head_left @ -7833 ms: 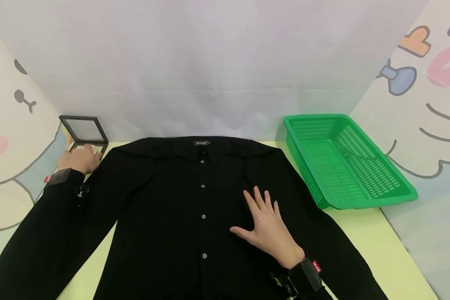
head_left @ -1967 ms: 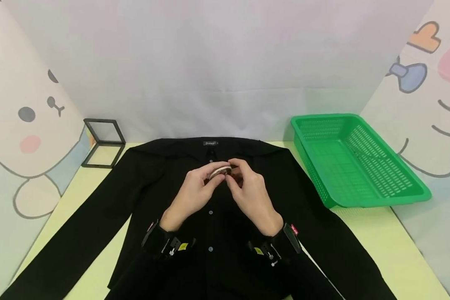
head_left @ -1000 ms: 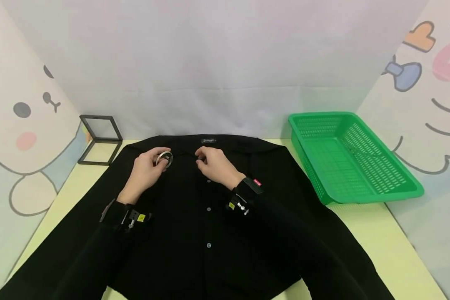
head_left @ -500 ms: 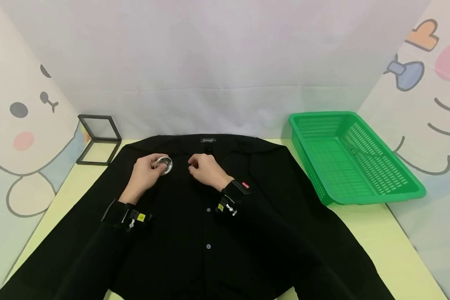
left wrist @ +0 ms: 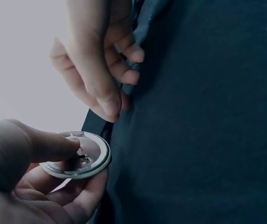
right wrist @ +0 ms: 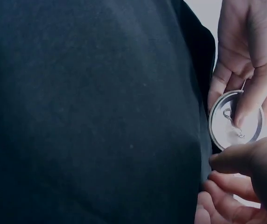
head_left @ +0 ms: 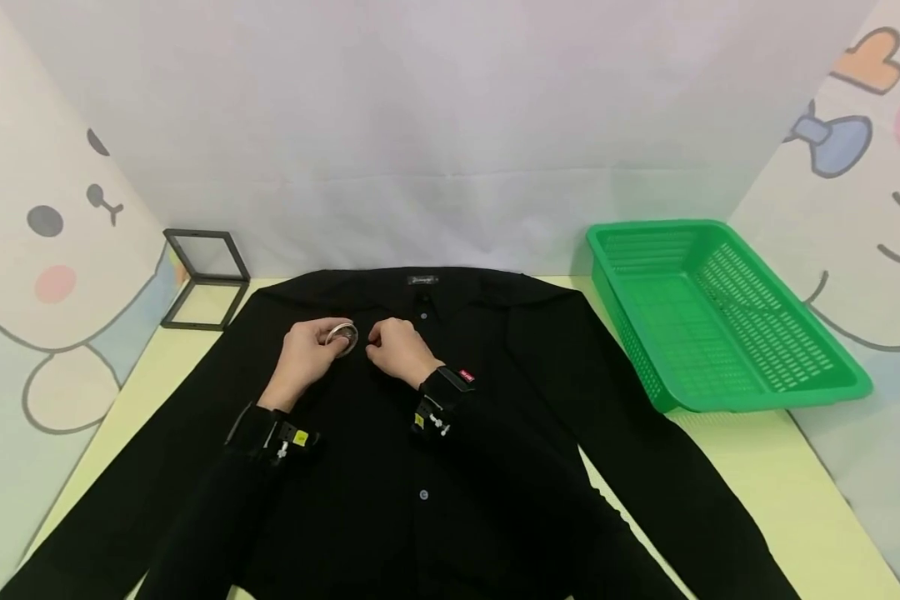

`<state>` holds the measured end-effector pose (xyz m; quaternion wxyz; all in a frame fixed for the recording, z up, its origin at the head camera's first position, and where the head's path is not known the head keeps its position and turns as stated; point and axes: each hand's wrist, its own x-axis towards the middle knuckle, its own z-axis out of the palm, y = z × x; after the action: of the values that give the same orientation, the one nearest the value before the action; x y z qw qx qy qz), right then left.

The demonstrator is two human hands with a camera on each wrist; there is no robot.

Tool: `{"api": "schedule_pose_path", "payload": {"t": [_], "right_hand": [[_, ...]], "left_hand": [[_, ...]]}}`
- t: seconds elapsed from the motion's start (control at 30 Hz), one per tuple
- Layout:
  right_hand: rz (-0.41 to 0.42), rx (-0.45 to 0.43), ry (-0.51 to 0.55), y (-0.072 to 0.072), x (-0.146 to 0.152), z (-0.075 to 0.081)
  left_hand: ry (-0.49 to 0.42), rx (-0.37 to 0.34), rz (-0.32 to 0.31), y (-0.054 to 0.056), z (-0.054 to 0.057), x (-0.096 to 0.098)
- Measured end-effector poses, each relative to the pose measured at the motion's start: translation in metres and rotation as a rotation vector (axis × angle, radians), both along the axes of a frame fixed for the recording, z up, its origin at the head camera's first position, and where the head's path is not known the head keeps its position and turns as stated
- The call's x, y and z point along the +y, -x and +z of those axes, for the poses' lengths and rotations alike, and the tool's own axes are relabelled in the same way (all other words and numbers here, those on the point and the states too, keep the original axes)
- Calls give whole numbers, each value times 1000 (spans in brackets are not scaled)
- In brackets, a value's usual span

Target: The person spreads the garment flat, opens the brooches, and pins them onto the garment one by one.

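Observation:
A round pin-back button badge (head_left: 350, 335) is pinched between the thumb and fingers of my left hand (head_left: 307, 358), over the upper left chest of a black button-up shirt (head_left: 547, 333). In the left wrist view the badge's back (left wrist: 96, 151) faces up, with the metal pin showing under my thumb. Just to the right of it, my right hand (head_left: 401, 350) has curled fingers and pinches the shirt's cloth, as the right wrist view shows at the fabric's edge (right wrist: 203, 154). The badge is close beside the right fingertips. Its front is hidden.
A green plastic basket (head_left: 727, 400) stands at the right back on the pale yellow table (head_left: 817, 500). At the left back is a hinged black frame (head_left: 206, 279), opened out. Fabric walls with cartoon prints surround the table.
My left hand has come from the black frame with the badge. Both hands held it; then the right let go and moved to the shirt. Lately the right hand has shifted left, nearer the badge.

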<state>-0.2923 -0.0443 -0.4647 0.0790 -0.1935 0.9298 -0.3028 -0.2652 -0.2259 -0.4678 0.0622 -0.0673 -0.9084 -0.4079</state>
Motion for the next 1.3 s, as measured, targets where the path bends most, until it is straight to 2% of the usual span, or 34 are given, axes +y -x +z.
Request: {"api": "schedule_pose_path", "payload": {"t": [0.13, 0.37, 0.6, 0.93, 1.13, 1.3], "right_hand": [[-58, 18, -58, 1, -7, -1], [-84, 68, -99, 5, -19, -2], [-93, 153, -121, 9, -21, -8], [-63, 119, -79, 17, -17, -4], [-43, 116, -110, 19, -18, -7], [-48, 107, -89, 18, -20, -10]], "left_hand": [[14, -4, 1, 0, -2, 1], [38, 5, 36, 3, -3, -1], [70, 4, 25, 9, 1, 1], [67, 4, 5, 16, 7, 9], [69, 17, 6, 18, 9, 9], [60, 7, 7, 18, 9, 8]]}}
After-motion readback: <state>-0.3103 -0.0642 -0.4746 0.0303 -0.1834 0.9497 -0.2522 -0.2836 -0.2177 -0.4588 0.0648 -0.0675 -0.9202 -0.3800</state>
